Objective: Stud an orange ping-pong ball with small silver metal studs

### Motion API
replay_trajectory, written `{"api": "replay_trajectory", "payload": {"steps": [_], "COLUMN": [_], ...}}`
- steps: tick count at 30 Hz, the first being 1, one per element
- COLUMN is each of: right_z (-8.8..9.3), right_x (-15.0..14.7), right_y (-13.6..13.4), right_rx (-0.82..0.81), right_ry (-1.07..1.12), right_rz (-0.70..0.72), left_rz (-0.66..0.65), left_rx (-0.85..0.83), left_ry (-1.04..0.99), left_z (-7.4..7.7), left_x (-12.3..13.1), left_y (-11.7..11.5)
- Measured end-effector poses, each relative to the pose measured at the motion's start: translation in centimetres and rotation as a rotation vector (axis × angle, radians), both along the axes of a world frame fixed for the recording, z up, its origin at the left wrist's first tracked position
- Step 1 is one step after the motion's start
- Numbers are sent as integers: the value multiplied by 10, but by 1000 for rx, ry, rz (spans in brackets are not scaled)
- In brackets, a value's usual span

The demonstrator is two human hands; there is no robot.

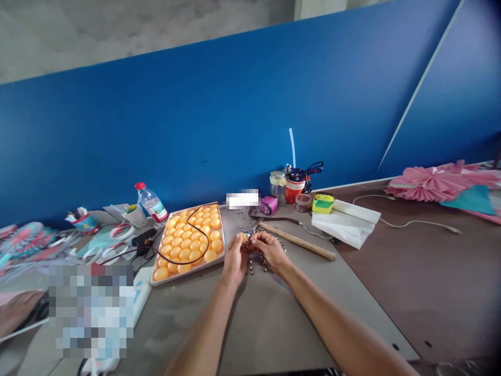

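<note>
My left hand [234, 260] and my right hand [273, 253] meet over the grey mat, fingertips pinched close together. Between them is a small yellowish piece [245, 237], mostly covered by the fingers, with shiny metallic beads [251, 267] around it. Some beads dangle or lie below the hands, and others show beyond the right fingers. Both hands are closed on this beaded piece; exactly which finger grips which part is too small to tell. A wooden handle [301, 243] lies just to the right, its far end close to my fingers.
Left of my hands stands a tray [188, 269] of orange balls, crossed by a black cable. Behind it is a bottle [151, 204]. A purple item [269, 204], a jar [278, 188], a red cup [295, 191] and white paper [346, 223] sit right. Another person's hand [19, 310] rests far left.
</note>
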State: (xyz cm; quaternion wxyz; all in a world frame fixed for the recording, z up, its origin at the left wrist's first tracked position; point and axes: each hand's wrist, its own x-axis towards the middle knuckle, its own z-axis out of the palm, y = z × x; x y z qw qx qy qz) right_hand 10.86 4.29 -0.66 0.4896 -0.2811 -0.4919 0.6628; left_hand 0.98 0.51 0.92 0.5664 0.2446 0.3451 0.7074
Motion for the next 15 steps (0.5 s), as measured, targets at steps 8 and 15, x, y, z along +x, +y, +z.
{"api": "replay_trajectory", "payload": {"steps": [8,15], "right_z": [-5,-3], "right_x": [0,-1], "right_y": [2,1], "right_rx": [-30,-52], "right_ry": [-10,-36], "right_rz": [9,-12], "left_rz": [-1,9], "left_rx": [7,-5], "left_ry": [28,70], "left_z": [-2,-1], "left_x": [0,3], "left_y": [0,-1]}}
